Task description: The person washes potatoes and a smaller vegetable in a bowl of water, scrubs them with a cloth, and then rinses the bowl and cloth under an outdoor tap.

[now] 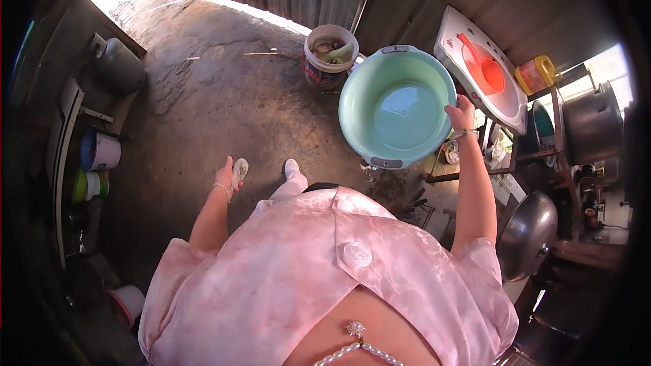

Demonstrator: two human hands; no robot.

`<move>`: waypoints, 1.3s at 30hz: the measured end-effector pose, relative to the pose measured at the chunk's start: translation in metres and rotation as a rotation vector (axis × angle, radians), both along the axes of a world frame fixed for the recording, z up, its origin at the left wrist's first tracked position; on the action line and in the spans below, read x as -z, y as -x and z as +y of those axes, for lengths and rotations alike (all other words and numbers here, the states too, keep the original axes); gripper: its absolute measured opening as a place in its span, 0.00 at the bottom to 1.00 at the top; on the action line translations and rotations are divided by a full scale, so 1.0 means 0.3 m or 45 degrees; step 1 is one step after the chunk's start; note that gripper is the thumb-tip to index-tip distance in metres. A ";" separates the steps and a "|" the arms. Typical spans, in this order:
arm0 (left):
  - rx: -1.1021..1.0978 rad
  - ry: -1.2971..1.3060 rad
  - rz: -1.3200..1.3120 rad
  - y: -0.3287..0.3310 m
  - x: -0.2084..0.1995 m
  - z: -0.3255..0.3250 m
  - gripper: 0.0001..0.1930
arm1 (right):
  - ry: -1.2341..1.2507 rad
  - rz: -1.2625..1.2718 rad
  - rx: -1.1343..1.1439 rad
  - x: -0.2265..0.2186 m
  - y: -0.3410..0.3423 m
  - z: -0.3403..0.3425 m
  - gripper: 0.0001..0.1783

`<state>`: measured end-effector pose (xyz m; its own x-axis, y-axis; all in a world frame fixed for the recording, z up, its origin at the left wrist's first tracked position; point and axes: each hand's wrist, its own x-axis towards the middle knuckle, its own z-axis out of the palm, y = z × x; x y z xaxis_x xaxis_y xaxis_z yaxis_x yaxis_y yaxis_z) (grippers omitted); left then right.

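My right hand [462, 115] grips the right rim of a large mint-green plastic basin [358, 112], fingers over its edge. The basin is held out in front of me to the right, its inside facing up; bright light glints on its bottom, and I cannot tell if water is in it. Low on my left, my left hand [226, 177] is closed around a small crumpled whitish cloth [241, 171]. Just beyond the basin, to its left, stands a white bucket [314, 68] holding what look like vegetable scraps.
At the right, a white sink [449, 41] holds an orange dipper [489, 76], near a yellow jug [536, 76]. A dark pan [527, 236] and a large pot [593, 122] stand close to my right arm. A gas cylinder [121, 66] is at the left, beside the concrete floor [203, 88].
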<state>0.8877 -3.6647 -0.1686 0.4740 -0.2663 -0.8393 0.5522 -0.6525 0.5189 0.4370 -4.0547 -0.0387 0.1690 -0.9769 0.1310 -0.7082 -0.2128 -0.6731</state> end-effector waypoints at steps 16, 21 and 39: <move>0.229 0.605 0.665 -0.180 -0.252 -0.678 0.25 | -0.803 -0.960 -0.130 -0.008 -0.948 -0.094 0.23; 0.244 0.687 0.072 -0.254 -0.166 -0.746 0.22 | -0.856 -1.047 -0.322 0.065 -1.044 -0.240 0.23; 0.287 0.239 -0.324 -0.501 -0.038 -1.409 0.18 | -0.827 -0.218 0.040 0.161 -1.192 -1.037 0.32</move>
